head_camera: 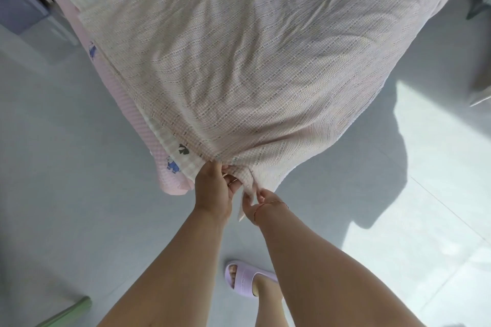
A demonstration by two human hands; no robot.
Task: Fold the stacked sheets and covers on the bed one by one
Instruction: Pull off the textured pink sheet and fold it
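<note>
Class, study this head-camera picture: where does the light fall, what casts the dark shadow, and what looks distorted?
Head view: sunlight glares on the floor at right; the draped sheet casts the dark shadow there; wide-angle stretch enlarges the forearms at the bottom edge; the left hand and right hand look sharp.

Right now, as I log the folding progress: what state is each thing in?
Checked sheet: spread over the bed, wrinkled, near edge gathered and lifted.
Left hand: grips the gathered edge.
Right hand: fingers pinch the sheet's corner.
Pink cover: lying flat underneath.
Purple slipper: worn, on the floor.
</note>
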